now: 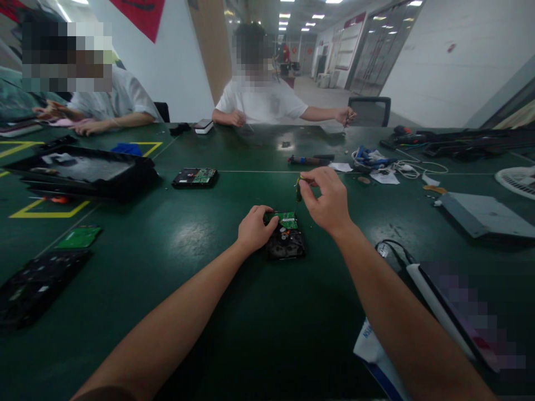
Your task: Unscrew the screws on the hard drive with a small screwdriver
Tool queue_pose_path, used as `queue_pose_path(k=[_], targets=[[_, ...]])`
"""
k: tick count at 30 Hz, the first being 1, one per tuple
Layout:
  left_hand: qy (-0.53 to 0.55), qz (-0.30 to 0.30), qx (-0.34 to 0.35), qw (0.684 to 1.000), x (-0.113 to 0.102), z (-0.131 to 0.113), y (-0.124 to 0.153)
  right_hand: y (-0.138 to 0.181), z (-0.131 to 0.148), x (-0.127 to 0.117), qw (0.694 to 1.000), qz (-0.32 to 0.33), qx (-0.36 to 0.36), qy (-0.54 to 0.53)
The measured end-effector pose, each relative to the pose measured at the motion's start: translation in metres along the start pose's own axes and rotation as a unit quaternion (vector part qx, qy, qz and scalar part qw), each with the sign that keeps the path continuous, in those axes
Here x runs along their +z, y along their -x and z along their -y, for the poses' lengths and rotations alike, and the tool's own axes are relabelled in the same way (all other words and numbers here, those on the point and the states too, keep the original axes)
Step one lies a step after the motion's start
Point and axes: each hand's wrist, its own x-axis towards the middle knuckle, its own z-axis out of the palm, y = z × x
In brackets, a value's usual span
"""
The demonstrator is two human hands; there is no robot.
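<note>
Well left of the black drive (286,246) on the green table (200,312) lies a loose circuit board (79,237), your left hand (254,229) grasps the drive's far-left corner, and your right hand (328,199) pinches a screwdriver (298,191), tip down at the drive's far-right corner.

Hard drive (288,245) on table (188,334); tray (104,182) behind, left; box (489,214) behind, right.

Towards the tabletop's (234,340) left edge, black trays (92,182) are stacked and yellow tape (45,214) is stuck down. Blue cables (374,160) are bundled nearer the far edge. On the right side, a grey box (493,214), a white grille (518,181) and a tablet (451,301) are laid. Beyond the far edge, a chair (370,111) is seen beside a white-shirted person (267,103).
</note>
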Motion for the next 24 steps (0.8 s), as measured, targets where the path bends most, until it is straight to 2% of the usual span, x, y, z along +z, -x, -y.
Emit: queue_pose_path(k=[6, 13, 24], targets=[[0.001, -0.001, 0.004, 1.000, 0.0002, 0.0000, 0.0002, -0.0005, -0.0025, -0.0007, 0.999, 0.012, 0.027, -0.012], [-0.002, -0.002, 0.000, 1.000, -0.0007, -0.0014, 0.0006, 0.0016, -0.0013, 0.0007, 0.994, 0.056, 0.063, -0.070], [-0.001, -0.001, 0.003, 1.000, -0.0015, -0.0017, 0.0008, 0.0009, -0.0013, -0.0015, 0.997, 0.052, 0.044, -0.048]])
